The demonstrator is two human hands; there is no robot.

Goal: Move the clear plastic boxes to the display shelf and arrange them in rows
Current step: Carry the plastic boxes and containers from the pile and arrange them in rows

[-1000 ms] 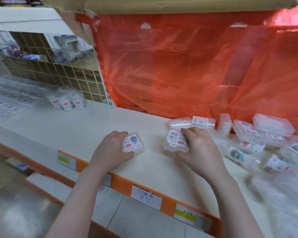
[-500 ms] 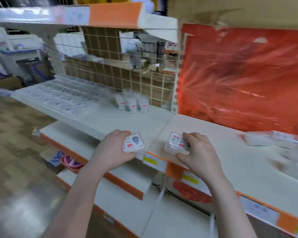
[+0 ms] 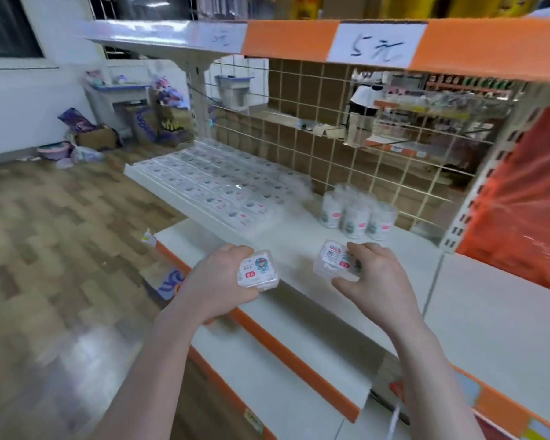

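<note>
Head view: left hand (image 3: pixel 218 281) and right hand (image 3: pixel 373 277) each grip one clear plastic box (image 3: pixel 258 270) (white label, red tag) above the white display shelf (image 3: pixel 299 246), near rows of boxes (image 3: pixel 216 188).

Two bare forearms reach up from the bottom edge of the view, uncovered along all their visible length, with no sleeve cuff anywhere on them. The left hand (image 3: pixel 218 277) and the right hand (image 3: pixel 373 274) wear no gloves. No ring shows on the visible fingers, and both wrists carry neither watch nor bracelet. The fingernails look short, though blur hides finer detail.
</note>
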